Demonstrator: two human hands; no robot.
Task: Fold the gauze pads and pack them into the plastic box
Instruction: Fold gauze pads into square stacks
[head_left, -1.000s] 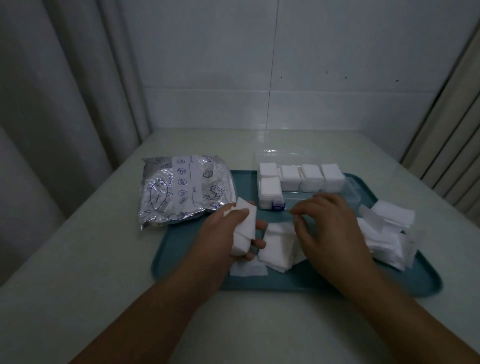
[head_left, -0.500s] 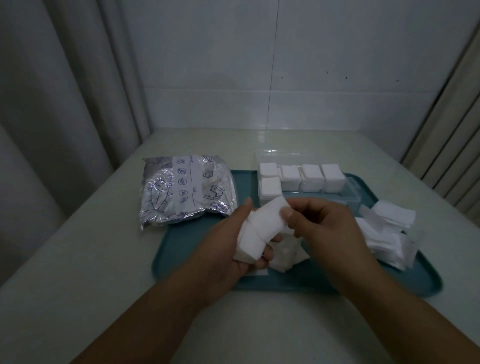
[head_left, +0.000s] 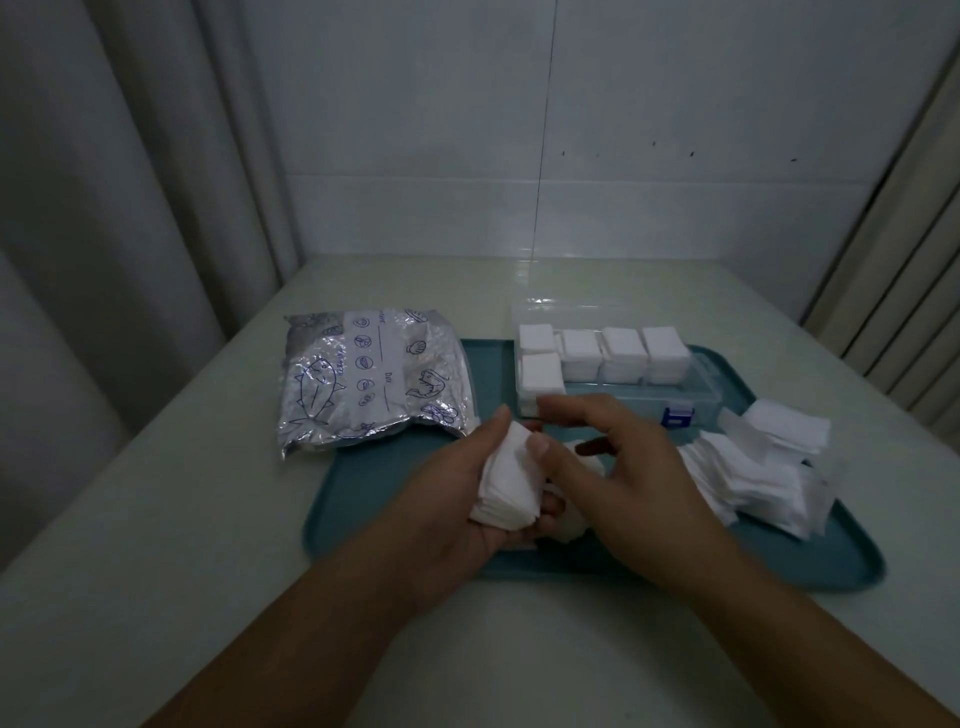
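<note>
left hand (head_left: 457, 499) cups folded gauze stack (head_left: 511, 480); right hand (head_left: 618, 467) thumb presses top, fingers spread. gauze likely light, soft, slips apart: pinch stack edges. plastic box (head_left: 701, 387) part-filled.

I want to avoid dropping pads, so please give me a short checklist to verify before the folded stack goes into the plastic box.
1. Left hand grips the folded gauze stack: ok.
2. Right hand steadies the stack with its thumb: ok.
3. Plastic box is open on the teal tray: ok.
4. Free room in the front row of the box, right of the front left pile: ok.
5. Stack edges are even: cannot tell, hands cover part of them.
6. Unfolded gauze pile lies clear of the box: ok.
</note>
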